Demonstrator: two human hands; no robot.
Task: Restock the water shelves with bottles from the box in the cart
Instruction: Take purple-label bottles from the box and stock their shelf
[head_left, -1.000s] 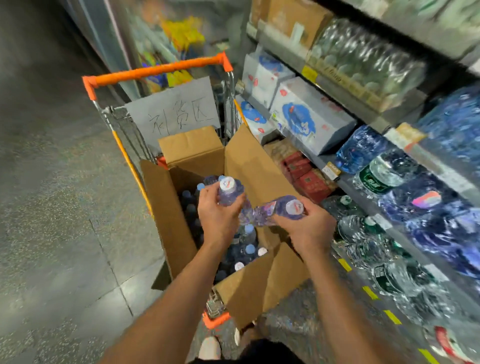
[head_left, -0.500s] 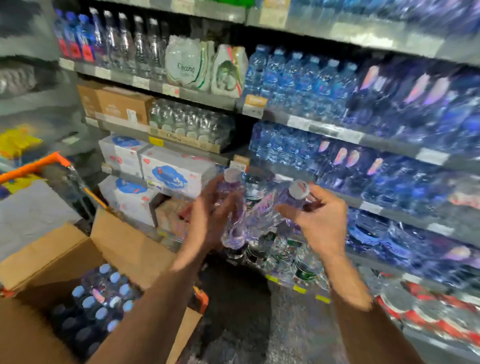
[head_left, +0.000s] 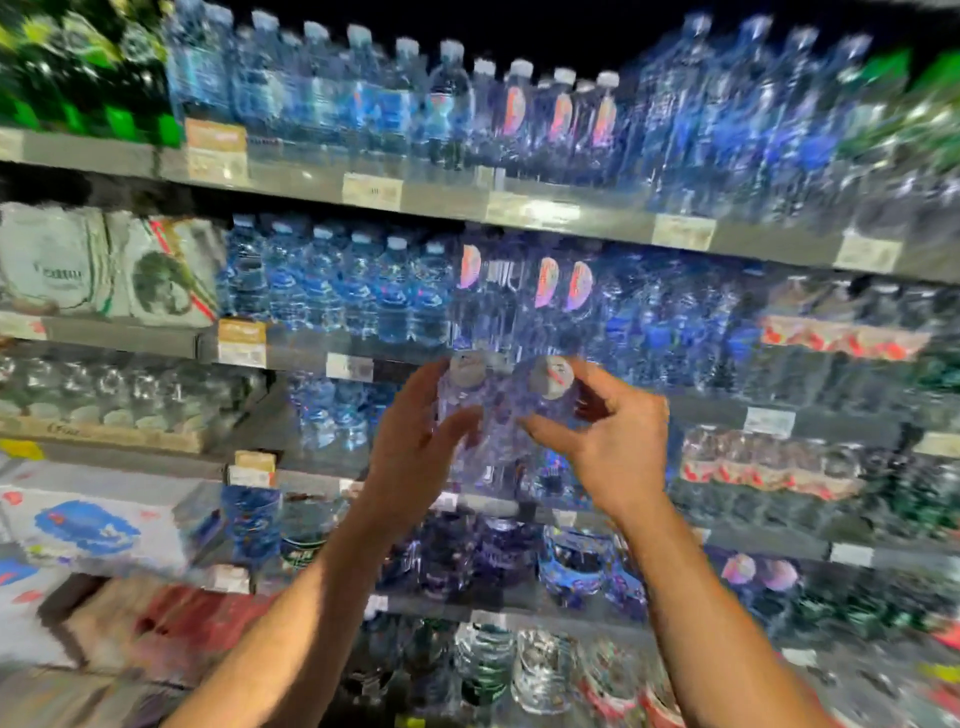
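Observation:
I hold two clear water bottles with white caps upright, side by side, in front of the water shelves. My left hand (head_left: 415, 447) grips the left bottle (head_left: 462, 410), and my right hand (head_left: 608, 447) grips the right bottle (head_left: 545, 410). Both bottles are raised to about the level of the shelf edge (head_left: 353, 366) under a row of blue-tinted bottles with pink labels (head_left: 545, 283). The cart and its box are out of view. The picture is blurred by motion.
Shelves of bottled water fill the view: a top row (head_left: 452, 104), shrink-wrapped packs at left (head_left: 104, 265), green bottles at far right (head_left: 924, 130) and larger bottles low down (head_left: 519, 670). White boxes with blue print (head_left: 88, 525) sit at lower left.
My view swung from the cart and box up to the shelves. Both hands lifted the two bottles from over the box to the mid shelf, and the bottles turned upright.

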